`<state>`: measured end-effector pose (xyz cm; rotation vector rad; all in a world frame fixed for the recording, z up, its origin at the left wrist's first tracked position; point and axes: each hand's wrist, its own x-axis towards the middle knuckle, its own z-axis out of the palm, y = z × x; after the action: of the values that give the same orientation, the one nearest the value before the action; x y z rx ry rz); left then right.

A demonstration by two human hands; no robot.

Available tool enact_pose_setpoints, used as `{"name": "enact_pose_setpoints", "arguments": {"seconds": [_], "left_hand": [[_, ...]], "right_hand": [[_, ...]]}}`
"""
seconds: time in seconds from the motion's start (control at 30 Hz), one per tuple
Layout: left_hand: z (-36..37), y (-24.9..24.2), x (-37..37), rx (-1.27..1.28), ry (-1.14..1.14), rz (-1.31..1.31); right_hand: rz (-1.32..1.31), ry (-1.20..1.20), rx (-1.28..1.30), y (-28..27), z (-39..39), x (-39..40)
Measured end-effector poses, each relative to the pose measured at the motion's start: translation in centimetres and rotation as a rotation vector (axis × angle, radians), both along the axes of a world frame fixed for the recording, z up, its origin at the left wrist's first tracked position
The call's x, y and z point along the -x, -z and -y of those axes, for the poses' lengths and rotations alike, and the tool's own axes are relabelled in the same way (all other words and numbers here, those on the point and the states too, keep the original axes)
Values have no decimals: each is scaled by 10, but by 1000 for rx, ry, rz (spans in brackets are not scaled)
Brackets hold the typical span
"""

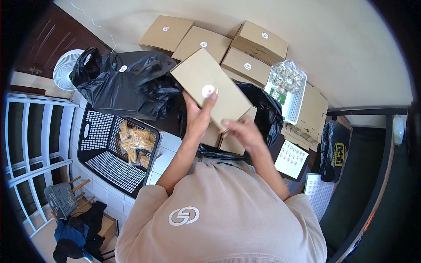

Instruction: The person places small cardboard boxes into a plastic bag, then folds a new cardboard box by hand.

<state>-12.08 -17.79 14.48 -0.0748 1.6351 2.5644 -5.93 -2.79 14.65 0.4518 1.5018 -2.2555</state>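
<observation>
The held box [223,90], closed and tilted with its long sides running slantwise, is above the open black bag [269,111]. The left hand [198,117] grips its left long edge, thumb laid across the top by the round sticker [208,91], fingers mostly hidden beneath, so how far they curl cannot be told. The right hand [246,135] is blurred at the box's near corner, fingers part bent and thumb and fingertips close together; whether they pinch the edge or only touch it cannot be told. Below, bagged boxes [232,143] sit inside the bag's crumpled rim, which bulges out on the right side of the held box. The far end of the held box points at the row of boxes [204,41] along the wall and overlaps their near edge in view, leaving little visible room there. To the left, the full black bag [127,94] comes close to the box's left corner. The white basket [300,98] stands well apart on the right, beside flattened cardboard [315,105], with the sticker sheet [291,158] nearer the body. Floor tiles [167,151] show between the left forearm and the black crate [120,173].
</observation>
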Motion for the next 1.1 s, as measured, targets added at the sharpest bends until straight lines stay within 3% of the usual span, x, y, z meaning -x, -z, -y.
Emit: {"name": "enact_pose_setpoints", "arguments": {"seconds": [0.07, 0.13, 0.17, 0.27, 0.3, 0.37, 0.5, 0.63, 0.7, 0.9, 1.1], "left_hand": [[9, 6, 6, 125, -56, -16], [29, 16, 14, 430, 114, -105], [37, 27, 15, 431, 115, -104], [52, 41, 9, 633, 392, 81], [53, 44, 7, 636, 391, 79], [51, 59, 2, 881, 422, 67], [45, 97, -4, 785, 387, 14], [34, 91, -7, 831, 361, 40], [27, 83, -9, 878, 389, 161], [20, 82, -16, 939, 386, 84], [16, 74, -20, 1131, 379, 121]], "right_hand": [[43, -99, -22, 18, 4, -16], [49, -522, -226, 23, -8, -25], [51, -521, -225, 21, -19, -25], [7, -297, -340, 17, -66, -22], [0, -180, -359, 18, -83, -17], [-37, 41, -379, 20, -116, 0], [-53, 429, -443, 7, -162, 44], [-84, 530, -439, 18, -196, 91], [-60, 701, -528, 23, -206, 115], [20, 818, -684, 32, -218, 176], [92, 635, -584, 43, -217, 209]]}}
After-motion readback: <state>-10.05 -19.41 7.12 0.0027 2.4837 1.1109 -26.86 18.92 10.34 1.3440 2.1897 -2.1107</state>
